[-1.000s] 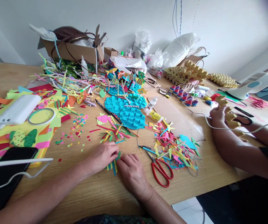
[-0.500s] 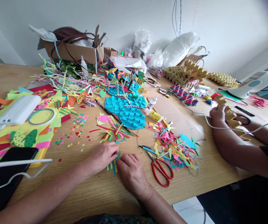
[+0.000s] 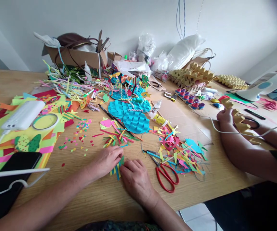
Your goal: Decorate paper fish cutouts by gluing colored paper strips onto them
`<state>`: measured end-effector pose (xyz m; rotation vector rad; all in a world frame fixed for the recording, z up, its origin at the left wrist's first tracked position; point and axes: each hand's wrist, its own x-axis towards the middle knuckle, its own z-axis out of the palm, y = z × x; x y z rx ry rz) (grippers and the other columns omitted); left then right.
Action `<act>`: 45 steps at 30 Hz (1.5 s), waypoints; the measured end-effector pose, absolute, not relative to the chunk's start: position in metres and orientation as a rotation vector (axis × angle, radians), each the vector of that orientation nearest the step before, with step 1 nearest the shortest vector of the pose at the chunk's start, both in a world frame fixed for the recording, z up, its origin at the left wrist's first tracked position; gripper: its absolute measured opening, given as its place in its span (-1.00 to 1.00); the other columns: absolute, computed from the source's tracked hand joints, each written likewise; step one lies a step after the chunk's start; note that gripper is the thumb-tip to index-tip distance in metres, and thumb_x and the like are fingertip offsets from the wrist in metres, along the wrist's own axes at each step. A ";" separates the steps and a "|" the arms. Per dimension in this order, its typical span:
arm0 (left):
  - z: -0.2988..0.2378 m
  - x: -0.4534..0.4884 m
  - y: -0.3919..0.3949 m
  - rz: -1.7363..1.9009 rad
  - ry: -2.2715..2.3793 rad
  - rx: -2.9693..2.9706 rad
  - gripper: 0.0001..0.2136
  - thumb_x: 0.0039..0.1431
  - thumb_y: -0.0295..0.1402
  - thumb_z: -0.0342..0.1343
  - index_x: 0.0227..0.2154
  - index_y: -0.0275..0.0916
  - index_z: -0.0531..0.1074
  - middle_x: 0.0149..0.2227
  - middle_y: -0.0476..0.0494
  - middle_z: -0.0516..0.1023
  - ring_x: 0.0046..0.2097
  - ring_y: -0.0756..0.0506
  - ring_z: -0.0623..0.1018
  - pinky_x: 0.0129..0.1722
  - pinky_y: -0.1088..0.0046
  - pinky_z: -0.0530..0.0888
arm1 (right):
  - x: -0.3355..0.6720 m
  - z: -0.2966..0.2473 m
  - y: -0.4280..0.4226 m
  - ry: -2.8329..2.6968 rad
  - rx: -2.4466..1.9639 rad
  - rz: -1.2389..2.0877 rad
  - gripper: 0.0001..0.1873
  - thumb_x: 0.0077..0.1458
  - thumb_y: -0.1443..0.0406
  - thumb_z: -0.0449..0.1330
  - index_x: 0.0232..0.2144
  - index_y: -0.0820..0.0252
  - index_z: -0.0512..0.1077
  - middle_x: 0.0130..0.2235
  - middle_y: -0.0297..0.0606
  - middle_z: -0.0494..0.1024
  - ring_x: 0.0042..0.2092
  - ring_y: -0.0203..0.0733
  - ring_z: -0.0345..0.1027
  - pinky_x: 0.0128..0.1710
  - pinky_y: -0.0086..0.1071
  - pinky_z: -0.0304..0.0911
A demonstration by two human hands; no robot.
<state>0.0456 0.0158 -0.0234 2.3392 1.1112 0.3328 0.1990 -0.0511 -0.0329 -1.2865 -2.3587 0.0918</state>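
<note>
My left hand [image 3: 107, 161] rests on the wooden table with its fingers curled and closed at a small green paper piece [image 3: 122, 160]. From the other side, my right hand [image 3: 136, 177] is bent over the same piece, fingertips pressed together at its edge. Blue and yellow-green paper strips [image 3: 116, 172] stick out below it, between the two hands. My fingers partly cover the piece, so its full shape is hidden. Red-handled scissors [image 3: 167, 177] lie just right of my right hand. Beyond my hands is a pile of thin coloured strips [image 3: 119, 136] near a pink paper fish [image 3: 106, 123].
Blue textured paper discs [image 3: 136, 122], a glue bottle [image 3: 159, 120] and paper scraps [image 3: 177, 150] lie ahead. At left are a white power bank [image 3: 24, 115], a tape roll [image 3: 45, 122] and a black phone [image 3: 13, 179]. A co-worker's hand [image 3: 225, 116] holds an egg-carton strip [image 3: 239, 122] at right.
The camera view has shifted slightly, so things on the left sit a little further right. Both my hands stay at the green piece with almost no visible movement.
</note>
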 end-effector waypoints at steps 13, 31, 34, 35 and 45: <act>-0.002 0.017 -0.001 0.600 1.048 2.462 -0.83 0.18 -0.55 -0.08 -0.36 -0.24 0.39 -0.35 -0.04 0.44 -0.28 -0.02 0.46 -0.26 0.51 0.39 | 0.225 -0.013 -0.046 -2.185 -1.347 0.649 -0.82 0.10 0.45 0.08 -0.36 0.20 0.48 -0.31 -0.26 0.50 -0.27 -0.26 0.34 -0.26 -0.45 0.19; -0.033 0.023 -0.056 0.443 1.038 2.834 -0.75 0.20 -0.58 -0.13 -0.14 -0.30 0.37 -0.18 -0.11 0.48 -0.14 -0.10 0.42 -0.10 0.36 0.39 | 0.201 -0.001 -0.004 -2.435 -1.563 0.817 -0.82 -0.05 0.45 0.10 -0.40 0.18 0.46 -0.33 -0.32 0.48 -0.32 -0.31 0.33 -0.35 -0.52 0.11; -0.040 0.023 -0.058 0.449 1.047 2.847 -0.73 0.20 -0.58 -0.13 -0.10 -0.29 0.35 -0.17 -0.12 0.47 -0.14 -0.11 0.41 -0.10 0.34 0.38 | 0.199 -0.002 -0.003 -2.458 -1.574 0.811 -0.84 -0.05 0.45 0.09 -0.43 0.18 0.44 -0.33 -0.32 0.48 -0.32 -0.31 0.33 -0.37 -0.52 0.09; -0.042 0.023 -0.058 0.452 1.050 2.849 -0.73 0.20 -0.58 -0.13 -0.09 -0.29 0.35 -0.16 -0.12 0.47 -0.14 -0.11 0.41 -0.10 0.33 0.37 | 0.199 -0.002 -0.002 -2.466 -1.578 0.808 -0.85 -0.04 0.44 0.09 -0.44 0.18 0.44 -0.34 -0.32 0.48 -0.32 -0.30 0.33 -0.37 -0.52 0.08; -0.042 0.022 -0.058 0.446 1.030 2.880 -0.71 0.19 -0.59 -0.13 -0.06 -0.31 0.33 -0.15 -0.14 0.47 -0.13 -0.12 0.40 -0.13 0.32 0.36 | 0.197 0.004 0.000 -2.553 -1.600 0.773 -0.88 0.04 0.43 0.08 -0.41 0.23 0.42 -0.33 -0.26 0.48 -0.31 -0.29 0.32 -0.37 -0.48 0.05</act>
